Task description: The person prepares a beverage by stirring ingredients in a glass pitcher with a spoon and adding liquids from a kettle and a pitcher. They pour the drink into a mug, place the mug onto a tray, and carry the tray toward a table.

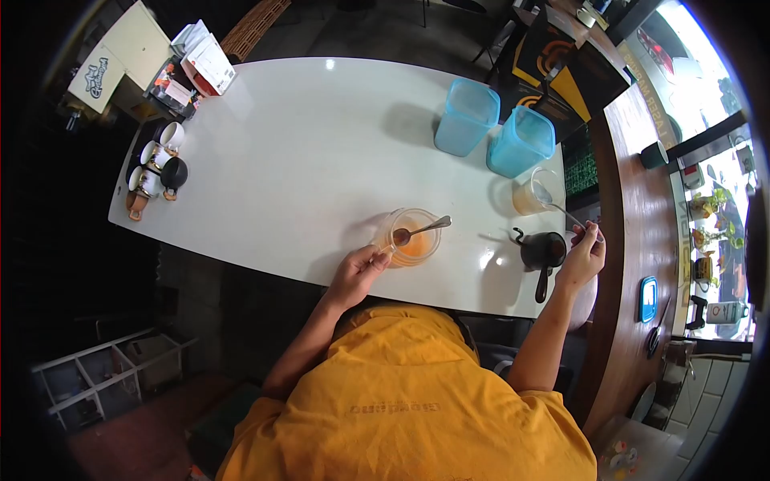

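Near the front edge of the white table (289,160), my left hand (359,274) is closed on the handle of a clear glass cup (417,255) with orange liquid inside. A metal spoon (425,228) lies across the cup's mouth, its bowl over the left side. On the right, my right hand (584,258) pinches the end of a second spoon (568,215). That spoon slants into a clear container (532,197) with pale contents. A black gooseneck pot (542,250) stands just left of my right hand, its handle toward me.
Two blue translucent containers (467,120) stand at the back right. Several small cups (154,154) are grouped at the table's left end, below papers and boxes (207,64). A wooden counter (630,192) runs along the right under the window, with black boxes (553,60) behind.
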Demonstrator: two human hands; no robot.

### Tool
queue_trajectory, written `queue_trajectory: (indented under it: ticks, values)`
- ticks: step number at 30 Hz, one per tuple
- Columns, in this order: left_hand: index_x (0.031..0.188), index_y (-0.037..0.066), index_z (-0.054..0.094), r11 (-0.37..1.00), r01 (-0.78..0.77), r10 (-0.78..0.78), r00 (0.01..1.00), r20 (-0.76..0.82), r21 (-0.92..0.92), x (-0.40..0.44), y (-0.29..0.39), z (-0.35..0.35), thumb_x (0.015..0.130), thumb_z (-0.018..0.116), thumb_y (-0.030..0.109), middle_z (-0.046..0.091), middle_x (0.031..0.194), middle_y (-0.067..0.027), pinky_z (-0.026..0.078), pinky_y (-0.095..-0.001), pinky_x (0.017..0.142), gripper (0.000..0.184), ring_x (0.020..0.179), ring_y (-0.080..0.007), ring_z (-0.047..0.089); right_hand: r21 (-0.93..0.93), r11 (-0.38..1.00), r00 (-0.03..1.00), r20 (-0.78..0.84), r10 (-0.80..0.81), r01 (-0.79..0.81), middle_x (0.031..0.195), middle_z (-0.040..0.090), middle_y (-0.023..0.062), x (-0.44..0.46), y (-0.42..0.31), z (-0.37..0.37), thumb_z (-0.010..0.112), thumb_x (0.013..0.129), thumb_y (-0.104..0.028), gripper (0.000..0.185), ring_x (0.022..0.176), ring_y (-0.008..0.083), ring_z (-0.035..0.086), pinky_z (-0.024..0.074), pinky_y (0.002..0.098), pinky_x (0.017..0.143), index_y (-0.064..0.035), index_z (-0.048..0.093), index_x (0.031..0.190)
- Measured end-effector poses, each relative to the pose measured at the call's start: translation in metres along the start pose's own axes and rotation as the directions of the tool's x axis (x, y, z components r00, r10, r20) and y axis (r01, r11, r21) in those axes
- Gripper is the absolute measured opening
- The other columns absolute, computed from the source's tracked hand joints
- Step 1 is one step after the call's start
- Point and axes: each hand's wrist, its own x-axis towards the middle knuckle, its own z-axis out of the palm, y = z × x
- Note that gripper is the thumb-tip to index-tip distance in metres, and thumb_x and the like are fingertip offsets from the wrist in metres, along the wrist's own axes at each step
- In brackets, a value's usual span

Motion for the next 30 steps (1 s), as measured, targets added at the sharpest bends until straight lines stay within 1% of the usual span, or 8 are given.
queue_trajectory:
  ticks: [9, 12, 15, 17, 19, 21, 25, 30]
  values:
    - [0.077, 0.005, 0.048, 0.997, 0.020, -0.029, 0.993, -0.118, -0.080, -0.035, 0.026, -0.027, 0.100, 0.048, 0.026, 0.045, 0.073, 0.0018, 0.036, -0.0232, 0.069, 0.031, 0.072, -0.0082, 0.041, 0.032, 0.983, 0.981, 0.070, 0.179, -0.181, 0.082, 0.060, 0.0027, 0.005, 0.017, -0.009, 0.058, 0.095, -0.026, 0.026, 0.062, 0.0049, 0.045, 0.0363, 0.0188, 0.056, -0.0008, 0.059, 0.102]
    - [0.075, 0.006, 0.048, 0.986, -0.033, 0.001, 0.981, -0.196, -0.163, -0.049, 0.031, -0.039, 0.099, 0.051, 0.019, 0.036, 0.068, 0.0075, 0.025, -0.0200, 0.055, 0.027, 0.062, -0.0024, 0.029, -0.018, 0.976, 0.975, 0.050, 0.218, -0.217, 0.084, 0.059, 0.0034, 0.002, 0.020, -0.010, 0.061, 0.092, -0.030, 0.029, 0.064, 0.0058, 0.045, 0.0368, 0.0195, 0.056, -0.0029, 0.058, 0.102]
    - [0.075, 0.007, 0.048, 0.984, -0.065, 0.027, 0.975, -0.220, -0.166, -0.069, 0.036, -0.060, 0.099, 0.051, 0.020, 0.037, 0.068, 0.0074, 0.025, -0.0196, 0.055, 0.027, 0.062, -0.0022, 0.029, -0.070, 0.961, 0.963, 0.030, 0.269, -0.266, 0.088, 0.058, 0.0065, -0.012, 0.010, -0.006, 0.066, 0.088, -0.035, 0.043, 0.066, 0.0077, 0.046, 0.0386, 0.0209, 0.058, -0.0038, 0.051, 0.115]
    - [0.075, 0.007, 0.049, 0.988, -0.063, 0.028, 0.970, -0.243, -0.139, -0.085, 0.037, -0.076, 0.099, 0.051, 0.022, 0.037, 0.068, 0.0074, 0.025, -0.0194, 0.055, 0.027, 0.062, -0.0021, 0.029, 0.057, 0.975, 0.938, -0.264, 0.223, -0.216, 0.076, 0.053, 0.0002, -0.040, -0.015, 0.016, 0.066, 0.087, -0.032, 0.033, 0.058, 0.0058, 0.043, 0.0351, 0.0191, 0.051, -0.0079, 0.051, 0.103]
    - [0.076, 0.007, 0.049, 0.992, -0.056, 0.024, 0.964, -0.266, -0.111, -0.103, 0.040, -0.093, 0.098, 0.051, 0.023, 0.037, 0.068, 0.0074, 0.025, -0.0192, 0.055, 0.028, 0.062, -0.0021, 0.029, 0.140, 0.942, 0.925, -0.191, 0.328, -0.305, 0.072, 0.048, -0.0009, -0.062, -0.027, 0.020, 0.066, 0.086, -0.029, 0.032, 0.053, 0.0065, 0.042, 0.0316, 0.0200, 0.044, -0.0084, 0.047, 0.102]
    - [0.076, 0.008, 0.050, 0.992, -0.084, 0.053, 0.957, -0.285, -0.097, -0.118, 0.045, -0.108, 0.098, 0.051, 0.024, 0.038, 0.069, 0.0070, 0.024, -0.0190, 0.055, 0.028, 0.062, -0.0020, 0.030, 0.293, 0.871, 0.915, 0.042, 0.402, -0.396, 0.083, 0.048, 0.0051, -0.094, -0.031, 0.030, 0.070, 0.084, -0.026, 0.063, 0.059, 0.0077, 0.043, 0.0346, 0.0209, 0.049, -0.0047, 0.031, 0.129]
    - [0.075, 0.008, 0.050, 0.988, -0.104, 0.069, 0.956, -0.286, -0.110, -0.149, 0.046, -0.137, 0.098, 0.050, 0.024, 0.038, 0.070, 0.0063, 0.024, -0.0191, 0.055, 0.028, 0.063, -0.0022, 0.030, 0.248, 0.845, 0.841, 0.411, 0.352, -0.475, 0.074, 0.048, -0.0061, -0.179, -0.062, 0.071, 0.061, 0.091, -0.019, 0.019, 0.057, 0.0014, 0.039, 0.0282, 0.0172, 0.046, -0.0063, 0.056, 0.105]
    - [0.075, 0.007, 0.048, 0.992, -0.107, 0.084, 0.949, -0.304, -0.060, -0.183, 0.055, -0.166, 0.098, 0.050, 0.023, 0.038, 0.071, 0.0052, 0.027, -0.0195, 0.058, 0.029, 0.065, -0.0036, 0.032, 0.088, 0.879, 0.665, 0.691, 0.284, -0.468, 0.074, 0.051, -0.0046, -0.275, -0.096, 0.113, 0.057, 0.093, -0.016, 0.020, 0.058, 0.0032, 0.041, 0.0300, 0.0182, 0.051, -0.0022, 0.060, 0.107]
